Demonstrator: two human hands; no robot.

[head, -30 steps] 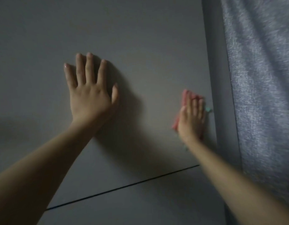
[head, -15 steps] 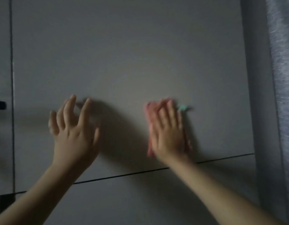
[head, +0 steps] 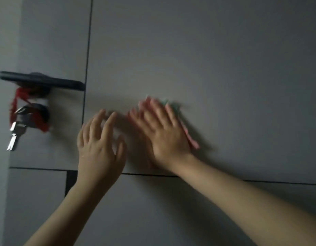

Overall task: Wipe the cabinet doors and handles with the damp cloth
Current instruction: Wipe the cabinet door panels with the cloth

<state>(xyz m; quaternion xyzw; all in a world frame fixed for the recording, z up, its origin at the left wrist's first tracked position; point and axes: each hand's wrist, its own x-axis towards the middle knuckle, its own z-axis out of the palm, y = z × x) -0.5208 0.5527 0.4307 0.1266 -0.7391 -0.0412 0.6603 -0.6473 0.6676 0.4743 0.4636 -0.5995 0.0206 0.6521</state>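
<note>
A large grey cabinet door [head: 207,59] fills the view. My right hand [head: 162,132] lies flat with straight fingers on a pink and green cloth [head: 189,137], pressing it against the door's lower part. The cloth peeks out past the fingertips and along the hand's right side. My left hand [head: 100,144] is spread just to the left, fingers loosely extended at the door's left edge; whether it touches the panel is unclear. A black lever handle [head: 41,80] sits on the neighbouring panel at the left.
Below the handle, keys [head: 14,137] on a red cord [head: 13,107] hang from a lock. A thin dark horizontal gap [head: 260,181] separates the door from a lower panel. A vertical gap [head: 88,59] divides the two upper panels.
My right hand has slid the cloth leftward across the door. The view has swung left, bringing the handle and keys into sight. My left hand has moved lower and towards the door's left edge.
</note>
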